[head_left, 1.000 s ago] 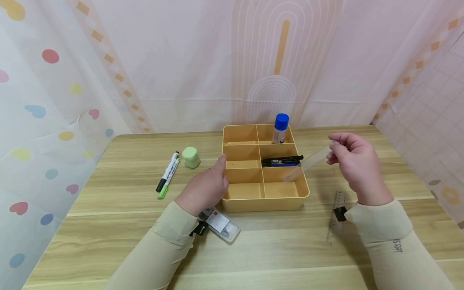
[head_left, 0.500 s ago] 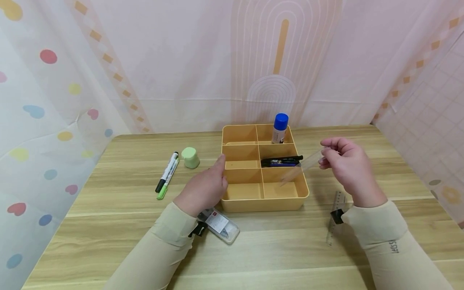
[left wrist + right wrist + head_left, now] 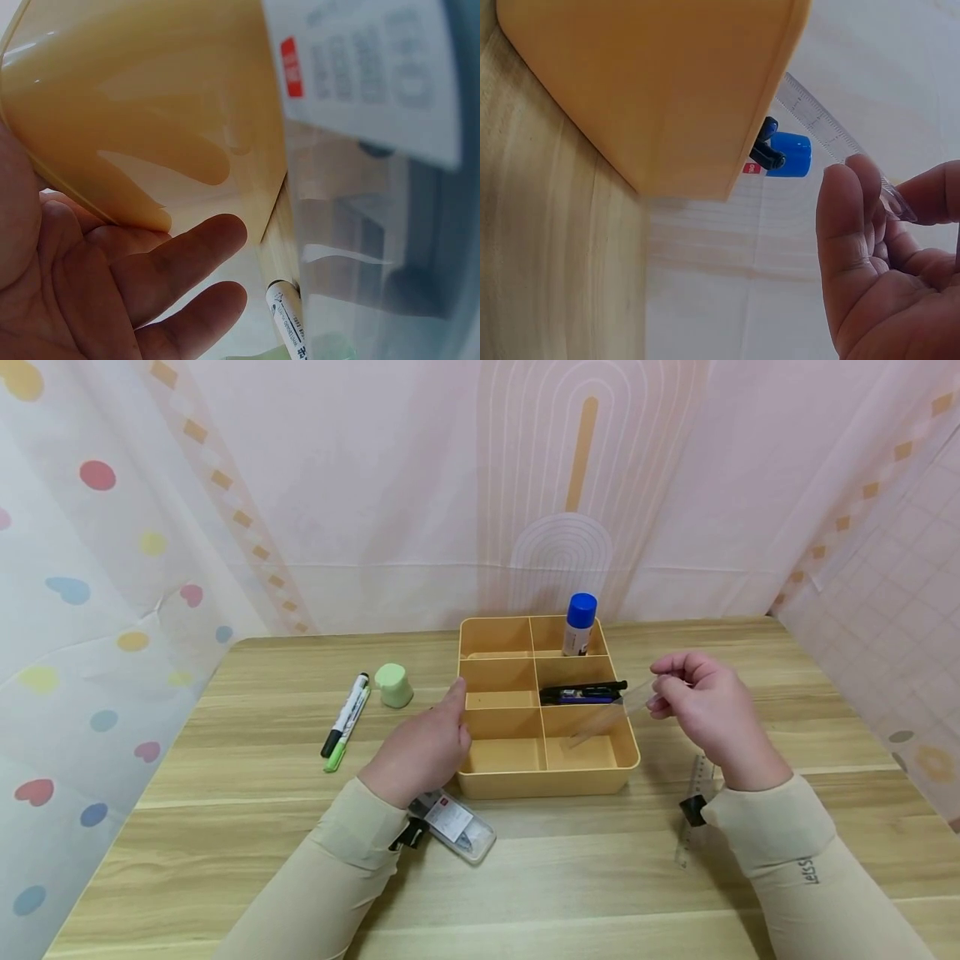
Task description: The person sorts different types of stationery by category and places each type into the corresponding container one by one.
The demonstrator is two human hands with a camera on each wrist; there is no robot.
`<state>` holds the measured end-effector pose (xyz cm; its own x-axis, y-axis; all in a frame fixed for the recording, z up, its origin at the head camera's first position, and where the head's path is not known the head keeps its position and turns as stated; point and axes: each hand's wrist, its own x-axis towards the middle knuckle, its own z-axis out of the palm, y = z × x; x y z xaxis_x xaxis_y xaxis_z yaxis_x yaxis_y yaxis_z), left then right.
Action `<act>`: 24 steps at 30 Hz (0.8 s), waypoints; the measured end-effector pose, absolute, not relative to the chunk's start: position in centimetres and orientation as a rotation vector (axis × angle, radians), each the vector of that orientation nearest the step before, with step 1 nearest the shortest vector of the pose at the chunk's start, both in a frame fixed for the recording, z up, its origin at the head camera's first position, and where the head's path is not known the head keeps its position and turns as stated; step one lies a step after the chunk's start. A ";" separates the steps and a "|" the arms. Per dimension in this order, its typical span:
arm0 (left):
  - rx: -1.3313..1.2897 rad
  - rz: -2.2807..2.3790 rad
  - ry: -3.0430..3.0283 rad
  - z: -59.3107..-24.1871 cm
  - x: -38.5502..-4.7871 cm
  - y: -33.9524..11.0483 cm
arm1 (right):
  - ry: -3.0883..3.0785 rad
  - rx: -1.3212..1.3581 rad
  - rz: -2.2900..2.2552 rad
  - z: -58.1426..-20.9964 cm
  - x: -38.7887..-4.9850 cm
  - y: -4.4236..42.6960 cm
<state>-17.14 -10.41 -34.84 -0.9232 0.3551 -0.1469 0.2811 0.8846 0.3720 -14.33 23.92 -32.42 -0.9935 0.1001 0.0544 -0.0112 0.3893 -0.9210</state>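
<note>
My right hand [image 3: 701, 702] pinches one end of a clear plastic ruler [image 3: 611, 718]. The ruler slants down to the left, its far end inside the front right compartment of the yellow organizer box [image 3: 547, 783]. In the right wrist view, thumb and fingers meet on the ruler [image 3: 817, 116], whose markings show above the box's rim. My left hand [image 3: 420, 747] rests against the box's left side; in the left wrist view its fingers [image 3: 187, 262] are extended and lie along the box wall [image 3: 150, 90]. Black and blue pens [image 3: 581, 693] lie in the middle right compartment.
A blue-capped glue stick [image 3: 580, 625] stands in the back right compartment. A second clear ruler [image 3: 684, 847] lies under my right wrist, a clear case [image 3: 461, 831] by my left wrist. Two markers [image 3: 347, 720] and a light green object [image 3: 394, 686] lie left of the box.
My right hand has moved left and slightly down, carrying the ruler's far end deeper over the front right compartment. The left hand and box have hardly moved.
</note>
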 end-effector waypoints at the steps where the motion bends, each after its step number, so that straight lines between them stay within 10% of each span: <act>1: 0.485 0.515 2.841 -34.8 -17.1 -10.4 | -2.543 -0.082 1.677 -32.4 -14.3 23.9; 24: 0.511 0.482 2.848 -34.8 -17.1 -10.4 | -2.661 -0.064 1.684 -32.9 -14.4 23.2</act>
<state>-17.15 -10.42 -34.78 -0.9182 0.3688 -0.1443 0.3007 0.8864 0.3521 -14.43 23.24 -32.95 -0.9991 0.0301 -0.0285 0.0386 0.4275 -0.9032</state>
